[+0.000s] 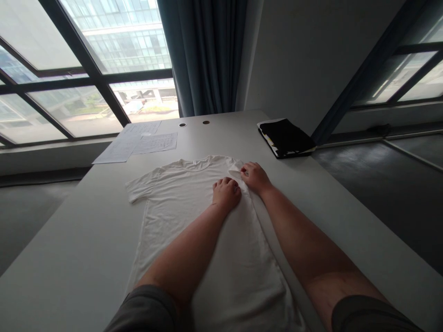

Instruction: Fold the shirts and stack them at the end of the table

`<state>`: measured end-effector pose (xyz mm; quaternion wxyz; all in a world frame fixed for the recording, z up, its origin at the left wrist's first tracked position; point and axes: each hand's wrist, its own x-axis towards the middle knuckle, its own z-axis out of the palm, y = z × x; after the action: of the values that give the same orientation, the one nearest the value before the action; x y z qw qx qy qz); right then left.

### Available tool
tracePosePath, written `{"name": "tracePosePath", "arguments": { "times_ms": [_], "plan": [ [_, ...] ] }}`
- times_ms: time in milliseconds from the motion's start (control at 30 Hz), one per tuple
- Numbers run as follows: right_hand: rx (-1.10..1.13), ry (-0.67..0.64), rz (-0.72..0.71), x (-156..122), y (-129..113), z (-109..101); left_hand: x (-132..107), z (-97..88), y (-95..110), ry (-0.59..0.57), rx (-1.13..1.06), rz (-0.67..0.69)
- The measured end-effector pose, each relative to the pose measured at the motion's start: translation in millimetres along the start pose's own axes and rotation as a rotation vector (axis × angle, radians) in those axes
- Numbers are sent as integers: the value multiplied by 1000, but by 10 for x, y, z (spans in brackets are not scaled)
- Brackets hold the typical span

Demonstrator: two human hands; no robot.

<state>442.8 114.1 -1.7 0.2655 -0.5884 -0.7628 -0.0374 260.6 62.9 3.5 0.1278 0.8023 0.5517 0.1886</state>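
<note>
Two hands on one white T-shirt [187, 216], lying flat on the white bench [346, 221], centre of frame. Collar [195, 163] points away from the person; hem runs off the bottom edge.

Left hand [226, 192]: on the upper chest of the shirt, below and right of the collar, fingers lightly curled, pressing down on the cloth. No pinch visible.

Right hand [254, 177]: at the shirt's shoulder on the frame-right side, fingertips pinching a folded flap [235, 173] of the cloth. Can't tell if the flap is the sleeve, as the fingers hide part of it. Hands sit just beside each other.

Frame-right side of the shirt lies folded inward, straight edge running from the right hand toward the bottom of frame. Frame-left sleeve [138, 190] lies spread on the bench.

Dark grey shirt sleeves [145, 309] show at the bottom of frame.

Upper left of the bench: loose printed papers [138, 143], overlapping. Top edge: two round grommets [194, 123]. Upper right: black folded item [285, 136] on a notebook [277, 150]. Behind: large windows [86, 78] and a blue-grey curtain [204, 46].
</note>
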Motion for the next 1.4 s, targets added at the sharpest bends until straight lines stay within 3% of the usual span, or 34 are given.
{"name": "tracePosePath", "arguments": {
  "times_ms": [167, 333, 400, 533, 667, 900, 1000, 1200, 1400],
  "plan": [
    [86, -164, -32, -33, -56, -7, 1, -2, 10, 1, -10, -7],
    [97, -69, -19, -35, -42, -36, 4, -12, 8, 5, -13, -2],
    [93, -62, 14, -32, 2, -74, -3, -8, 0, 2, -17, 2],
    [137, -183, 52, -71, 190, -187, -19, 18, -20, 10, -42, -4],
    [176, -234, 77, -227, 336, -257, 87, 25, -30, 50, -123, -85],
    [190, -90, 247, -452, 187, -183, 537, -2, -11, -54, -92, -109],
    [219, -42, 278, -436, 175, -171, 628, 71, -28, -11, -99, -134],
    [201, -23, 137, -384, 200, -177, 743, 166, -151, 68, -331, -141],
    [128, 136, 103, -303, 67, -198, 984, 142, -314, 100, -547, -137]
  ]
}}
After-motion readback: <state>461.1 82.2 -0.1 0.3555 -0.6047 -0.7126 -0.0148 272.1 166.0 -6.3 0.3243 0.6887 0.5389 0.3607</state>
